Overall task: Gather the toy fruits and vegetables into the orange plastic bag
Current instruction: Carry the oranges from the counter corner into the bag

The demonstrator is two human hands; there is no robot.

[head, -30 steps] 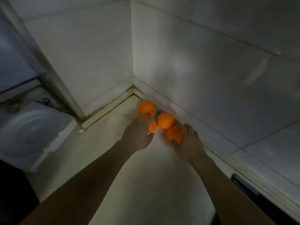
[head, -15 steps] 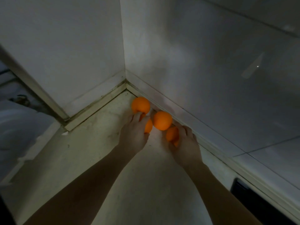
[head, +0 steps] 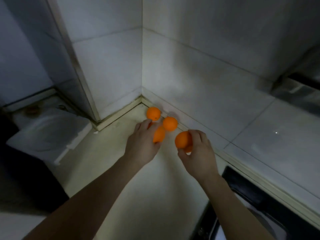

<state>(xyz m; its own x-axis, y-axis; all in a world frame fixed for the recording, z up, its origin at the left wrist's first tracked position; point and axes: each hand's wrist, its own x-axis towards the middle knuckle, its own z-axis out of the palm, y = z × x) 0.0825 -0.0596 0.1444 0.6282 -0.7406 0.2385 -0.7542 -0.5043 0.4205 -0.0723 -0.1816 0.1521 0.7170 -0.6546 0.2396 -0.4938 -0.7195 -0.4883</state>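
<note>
While right hand (head: 199, 154) holds round orange (head: 182, 139), left hand's (head: 140, 147) oval orange (head: 159, 134) points cornerward.

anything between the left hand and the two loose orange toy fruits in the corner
Nothing visible. The left hand is just short of the round orange toy fruit in the corner and its neighbour, but already grips a third orange fruit.

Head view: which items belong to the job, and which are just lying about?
Job: left hand gripping orange A; right hand gripping orange B; corner orange and wall-side orange, loose on the counter. Orange bag not in view.
Lying about: white plastic container, left; dark appliance, lower right.
</note>
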